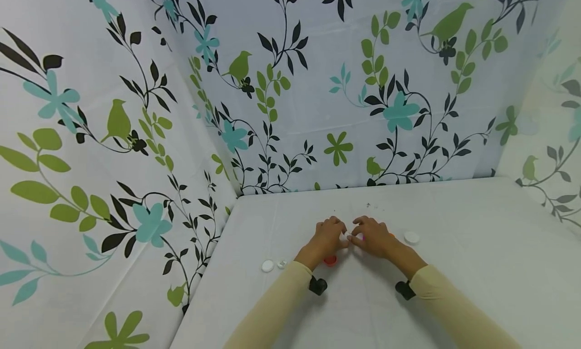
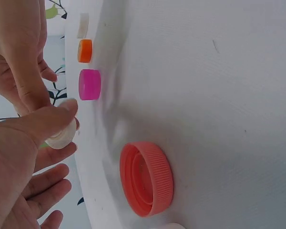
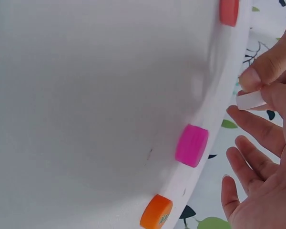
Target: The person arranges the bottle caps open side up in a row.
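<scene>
A small white bottle cap (image 2: 62, 137) is held between both hands above the white table. My left hand (image 1: 328, 238) pinches it with the thumb lying over it. From the other side, the thumb and a finger of my right hand (image 1: 374, 238) grip the same cap (image 3: 250, 100); its remaining fingers are spread loosely. Below the left hand lies a red ribbed cap (image 2: 148, 179), its hollow side visible. A magenta cap (image 3: 192, 145) and an orange cap (image 3: 156, 212) stand on edge or upright near the right hand.
Left of the hands lie a white cap (image 1: 268, 266) and a smaller whitish cap (image 1: 282, 264). A larger white lid (image 1: 411, 237) sits to the right. Patterned cloth (image 1: 290, 112) with leaves and birds hangs behind the white table (image 1: 372, 298) and along its sides.
</scene>
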Available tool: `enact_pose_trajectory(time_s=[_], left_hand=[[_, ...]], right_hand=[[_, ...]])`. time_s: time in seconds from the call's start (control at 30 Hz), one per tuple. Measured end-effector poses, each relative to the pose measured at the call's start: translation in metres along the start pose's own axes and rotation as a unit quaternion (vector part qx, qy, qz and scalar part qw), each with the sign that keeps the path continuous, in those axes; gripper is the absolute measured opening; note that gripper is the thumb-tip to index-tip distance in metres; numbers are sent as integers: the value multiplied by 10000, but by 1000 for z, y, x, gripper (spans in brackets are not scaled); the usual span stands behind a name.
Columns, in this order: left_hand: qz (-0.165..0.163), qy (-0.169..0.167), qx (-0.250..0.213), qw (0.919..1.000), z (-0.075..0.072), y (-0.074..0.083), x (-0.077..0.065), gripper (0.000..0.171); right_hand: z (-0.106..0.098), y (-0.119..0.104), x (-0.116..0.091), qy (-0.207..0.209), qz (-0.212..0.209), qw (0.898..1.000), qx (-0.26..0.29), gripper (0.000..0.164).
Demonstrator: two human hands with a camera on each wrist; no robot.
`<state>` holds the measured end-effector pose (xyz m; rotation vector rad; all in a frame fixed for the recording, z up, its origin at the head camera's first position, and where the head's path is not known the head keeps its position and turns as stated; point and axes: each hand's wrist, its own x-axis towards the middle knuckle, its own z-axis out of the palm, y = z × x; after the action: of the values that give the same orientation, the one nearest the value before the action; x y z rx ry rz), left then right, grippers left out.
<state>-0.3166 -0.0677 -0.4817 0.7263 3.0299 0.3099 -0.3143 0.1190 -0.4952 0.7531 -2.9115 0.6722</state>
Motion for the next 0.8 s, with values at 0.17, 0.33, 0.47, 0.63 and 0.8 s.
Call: enact_pose_trajectory(time_s=[0.17, 0.33, 0.47, 0.63, 0.8], left_hand=[[38, 23, -78, 10000, -4, 3, -3, 32], [127, -52, 115, 9998, -5, 6, -9, 31], [183, -116, 328, 9992, -4, 6, -14, 31], [256, -116, 462, 9985, -2, 5, -23, 30], [330, -231, 439, 9982, 1, 5, -30, 24]], right_hand=[[-4, -3, -4, -169, 192, 9991, 345, 32], [-7, -7, -11, -142, 76, 9986, 509, 29], [-7, -8, -15, -189, -44, 9982, 563, 26], [-3, -9, -18, -327, -95, 9987, 368, 25], [1, -12, -23, -525, -108, 9982, 268, 25]])
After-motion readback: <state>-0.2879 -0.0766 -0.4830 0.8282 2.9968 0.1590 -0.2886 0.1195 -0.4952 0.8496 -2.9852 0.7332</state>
